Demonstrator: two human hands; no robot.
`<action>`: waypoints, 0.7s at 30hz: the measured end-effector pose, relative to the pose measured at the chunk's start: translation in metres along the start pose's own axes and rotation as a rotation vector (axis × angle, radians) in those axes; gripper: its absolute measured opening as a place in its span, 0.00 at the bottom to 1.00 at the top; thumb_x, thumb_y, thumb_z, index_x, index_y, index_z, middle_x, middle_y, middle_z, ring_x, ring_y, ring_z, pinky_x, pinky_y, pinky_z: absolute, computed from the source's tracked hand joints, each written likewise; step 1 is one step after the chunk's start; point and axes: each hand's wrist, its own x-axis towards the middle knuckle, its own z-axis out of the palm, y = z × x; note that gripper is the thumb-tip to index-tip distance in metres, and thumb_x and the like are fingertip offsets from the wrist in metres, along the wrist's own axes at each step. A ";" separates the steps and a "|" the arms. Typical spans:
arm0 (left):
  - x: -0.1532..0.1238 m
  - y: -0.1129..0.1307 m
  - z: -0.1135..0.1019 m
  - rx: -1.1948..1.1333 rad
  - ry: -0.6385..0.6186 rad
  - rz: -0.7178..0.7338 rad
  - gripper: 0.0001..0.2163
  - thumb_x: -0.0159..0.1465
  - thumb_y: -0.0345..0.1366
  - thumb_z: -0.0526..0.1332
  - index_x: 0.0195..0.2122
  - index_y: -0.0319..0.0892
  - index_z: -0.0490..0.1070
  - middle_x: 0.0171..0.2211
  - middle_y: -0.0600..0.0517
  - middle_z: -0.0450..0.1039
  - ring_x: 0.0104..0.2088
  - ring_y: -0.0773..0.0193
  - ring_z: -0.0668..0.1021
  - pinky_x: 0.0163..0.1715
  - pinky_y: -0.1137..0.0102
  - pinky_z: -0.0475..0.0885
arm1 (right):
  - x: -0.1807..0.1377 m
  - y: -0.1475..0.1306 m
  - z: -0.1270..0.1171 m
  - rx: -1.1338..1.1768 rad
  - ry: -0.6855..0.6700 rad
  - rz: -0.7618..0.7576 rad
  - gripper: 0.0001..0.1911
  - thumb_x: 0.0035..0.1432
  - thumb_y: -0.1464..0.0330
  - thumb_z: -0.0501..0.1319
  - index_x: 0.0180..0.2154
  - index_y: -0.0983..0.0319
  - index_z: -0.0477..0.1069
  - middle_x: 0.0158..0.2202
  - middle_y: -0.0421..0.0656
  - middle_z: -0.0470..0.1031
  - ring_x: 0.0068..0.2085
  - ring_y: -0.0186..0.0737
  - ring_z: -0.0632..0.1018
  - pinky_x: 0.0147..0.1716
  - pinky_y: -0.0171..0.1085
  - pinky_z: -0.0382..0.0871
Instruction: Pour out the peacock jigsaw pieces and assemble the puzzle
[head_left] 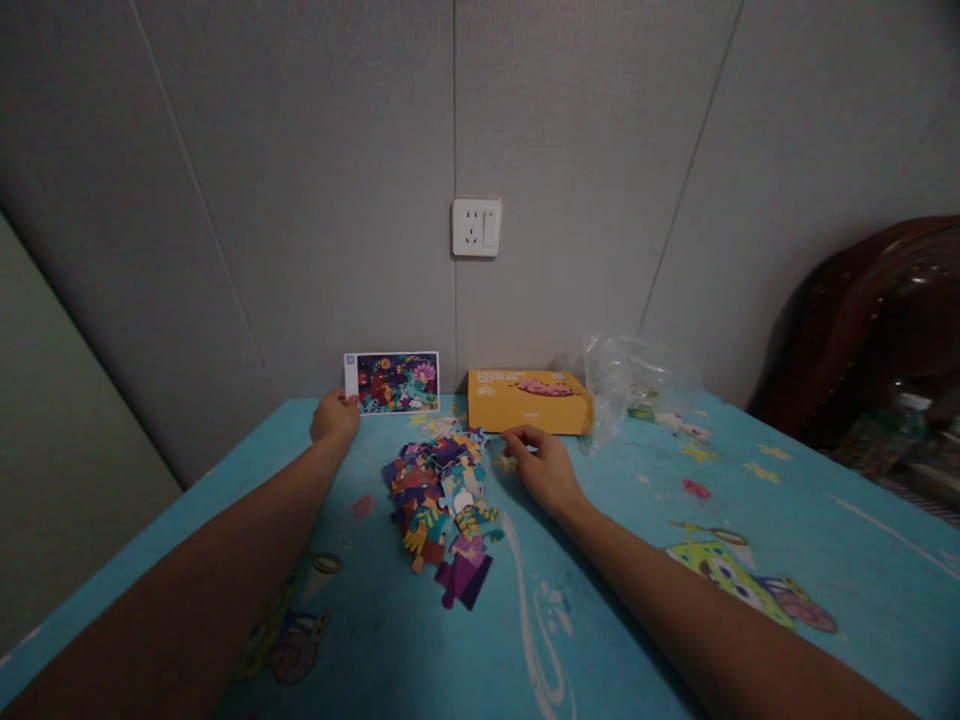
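A heap of colourful jigsaw pieces (pixel 442 505) lies on the blue cartoon-print tablecloth (pixel 615 610) between my arms. My left hand (pixel 334 415) is closed on the left edge of a picture card (pixel 395 382) that stands upright against the wall. To the right of the heap, my right hand (pixel 541 462) rests on the cloth, its fingers curled and pinched near the heap's far edge. What those fingers hold is too small to make out. A yellow puzzle box (pixel 527 401) lies just beyond my right hand.
A crumpled clear plastic bag (pixel 628 385) sits right of the box by the wall. A white wall socket (pixel 475 228) is above the table. A dark wooden chair back (pixel 870 320) stands at the right edge.
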 end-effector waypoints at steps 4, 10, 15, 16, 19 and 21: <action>0.014 0.003 0.009 0.025 -0.015 -0.030 0.10 0.59 0.40 0.61 0.40 0.45 0.75 0.42 0.45 0.79 0.42 0.52 0.79 0.37 0.65 0.70 | 0.002 0.004 0.002 -0.018 -0.012 -0.002 0.16 0.59 0.59 0.53 0.30 0.62 0.73 0.27 0.43 0.77 0.27 0.38 0.74 0.28 0.35 0.64; 0.019 0.000 0.012 0.025 -0.015 -0.034 0.11 0.61 0.42 0.59 0.42 0.45 0.75 0.41 0.47 0.79 0.40 0.55 0.79 0.34 0.67 0.69 | 0.003 0.004 0.002 -0.036 -0.023 -0.002 0.15 0.57 0.60 0.54 0.29 0.62 0.74 0.28 0.43 0.77 0.30 0.40 0.75 0.32 0.36 0.64; 0.016 0.001 0.013 0.009 -0.079 0.012 0.10 0.60 0.44 0.60 0.38 0.46 0.75 0.39 0.48 0.80 0.41 0.55 0.79 0.38 0.66 0.68 | 0.002 0.004 0.002 -0.035 -0.040 0.009 0.16 0.57 0.59 0.54 0.30 0.63 0.73 0.27 0.44 0.77 0.26 0.38 0.74 0.27 0.35 0.63; 0.015 0.002 0.014 0.004 -0.097 0.026 0.10 0.60 0.44 0.61 0.37 0.46 0.75 0.39 0.49 0.80 0.42 0.56 0.79 0.39 0.66 0.67 | 0.002 0.004 0.001 -0.037 -0.046 0.011 0.16 0.57 0.59 0.54 0.30 0.63 0.73 0.27 0.43 0.77 0.26 0.38 0.73 0.27 0.35 0.63; 0.014 0.003 0.016 -0.013 -0.146 0.061 0.09 0.57 0.44 0.63 0.35 0.47 0.74 0.37 0.52 0.80 0.42 0.58 0.79 0.42 0.66 0.66 | 0.002 0.006 0.002 -0.043 -0.064 0.017 0.16 0.57 0.58 0.54 0.29 0.63 0.73 0.27 0.43 0.77 0.24 0.36 0.72 0.25 0.34 0.62; 0.013 0.002 0.017 -0.021 -0.162 0.069 0.09 0.56 0.44 0.64 0.34 0.47 0.74 0.37 0.54 0.80 0.43 0.58 0.79 0.44 0.66 0.65 | 0.003 0.007 0.002 -0.045 -0.076 0.021 0.17 0.57 0.58 0.55 0.29 0.63 0.73 0.26 0.43 0.77 0.23 0.36 0.72 0.24 0.34 0.62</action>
